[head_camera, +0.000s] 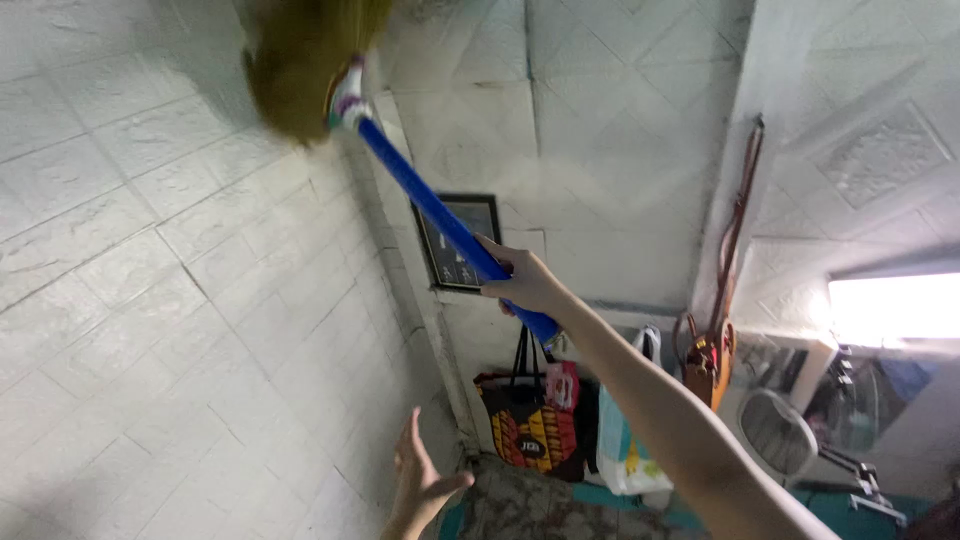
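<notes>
Right hand is gripping the blue broom handle, bristles brushing the ceiling; your left hand is hanging open, fingers spread.

Blue-handled broom, raised, bristles uppermost

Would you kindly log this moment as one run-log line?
right hand: grips blue broom handle | broom head: raised at ceiling corner | left hand: open, empty | hanging bags: below
</notes>
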